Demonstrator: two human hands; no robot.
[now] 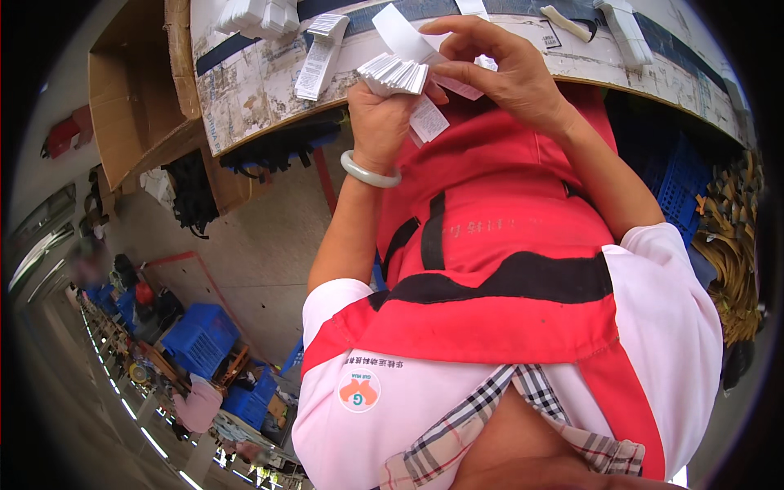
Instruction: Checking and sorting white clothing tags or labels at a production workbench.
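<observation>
A thick zigzag-folded stack of white printed labels point(394, 75) sits in my left hand point(380, 122), whose fingers are wrapped round it. One loose end of the white strip point(402, 34) rises beyond the stack, and another printed end point(429, 119) hangs below it. To the right, my right hand point(518, 77) has its thumb and index finger curled at a label piece point(460, 80), which the thumb partly covers. Both hands are just over the near edge of the worktable point(245, 98).
More folded label bundles point(321, 57) lie on the table, one at the far left point(257, 15) and another at the right point(625, 33). An open cardboard box point(143, 90) stands left of the table. Blue crates point(200, 339) and a person in pink point(198, 404) show at lower left.
</observation>
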